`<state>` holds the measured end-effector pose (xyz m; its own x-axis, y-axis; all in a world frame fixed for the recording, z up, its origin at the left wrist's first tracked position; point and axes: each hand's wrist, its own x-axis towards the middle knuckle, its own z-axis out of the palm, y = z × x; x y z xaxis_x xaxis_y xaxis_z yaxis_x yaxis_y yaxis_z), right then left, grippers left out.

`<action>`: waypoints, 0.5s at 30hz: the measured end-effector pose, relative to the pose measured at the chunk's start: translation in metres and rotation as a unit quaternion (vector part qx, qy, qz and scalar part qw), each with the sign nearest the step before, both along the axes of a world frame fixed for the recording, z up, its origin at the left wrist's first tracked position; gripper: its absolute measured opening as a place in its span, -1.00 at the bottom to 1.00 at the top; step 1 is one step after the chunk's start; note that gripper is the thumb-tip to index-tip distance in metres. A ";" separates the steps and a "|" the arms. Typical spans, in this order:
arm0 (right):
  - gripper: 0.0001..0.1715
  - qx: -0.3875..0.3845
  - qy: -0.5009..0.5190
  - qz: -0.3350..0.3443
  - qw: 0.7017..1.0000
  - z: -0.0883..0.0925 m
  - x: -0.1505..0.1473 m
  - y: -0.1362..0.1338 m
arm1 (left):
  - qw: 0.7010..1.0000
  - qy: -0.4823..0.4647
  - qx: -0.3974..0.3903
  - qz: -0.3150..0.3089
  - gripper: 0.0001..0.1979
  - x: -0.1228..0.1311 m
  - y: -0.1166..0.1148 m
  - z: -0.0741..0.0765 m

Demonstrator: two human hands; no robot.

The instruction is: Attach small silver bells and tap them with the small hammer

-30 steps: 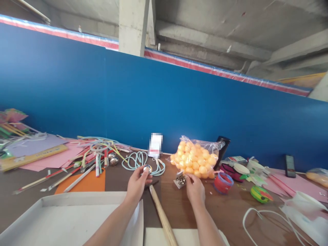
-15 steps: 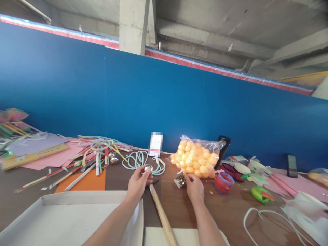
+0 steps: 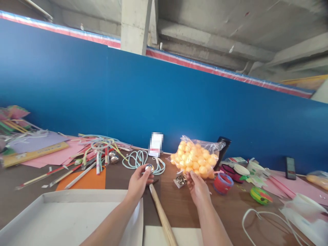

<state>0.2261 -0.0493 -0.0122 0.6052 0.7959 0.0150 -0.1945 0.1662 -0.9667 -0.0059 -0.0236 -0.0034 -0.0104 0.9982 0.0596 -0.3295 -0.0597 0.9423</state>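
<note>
Left grip (image 3: 138, 181) has a silver ball (image 3: 149, 168) pinched at the fingertips, facing the right grip. Right grip (image 3: 198, 188): thumb and finger close together, can't tell if anything small is between them. Packet of small metal pieces (image 3: 180, 180) is on the bench (image 3: 176, 205), just left of the right fingertips; contact unclear.

Progress as I read it: one silver ball in hand, not set down. Ball and right fingertips well apart. Two more silver balls (image 3: 114, 159) not picked up, well left of the left grip. Packet has plenty of pieces in it.

Around: pale blue cord (image 3: 135, 160) behind the left grip, wooden stick (image 3: 161, 213) between the forearms, bag of orange balls (image 3: 193, 159) just beyond the right grip.
</note>
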 end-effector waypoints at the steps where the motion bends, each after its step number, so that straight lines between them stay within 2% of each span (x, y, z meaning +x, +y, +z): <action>1: -0.65 0.008 0.014 0.012 1.000 0.002 -0.004 -0.002 | 1.000 -0.015 0.001 -0.007 -0.55 0.001 -0.001 0.000; 5: -0.69 0.025 0.040 0.059 0.997 0.009 -0.032 -0.012 | 0.992 -0.091 -0.008 -0.091 -0.59 0.006 -0.008 0.002; 9: -0.72 0.029 0.007 0.136 0.990 0.014 -0.064 -0.023 | 0.969 -0.149 -0.041 -0.194 -0.67 0.010 -0.015 0.003; 15: -0.77 0.011 -0.011 0.244 0.970 0.021 -0.082 -0.032 | 0.953 -0.167 -0.052 -0.246 -0.75 0.011 -0.016 0.003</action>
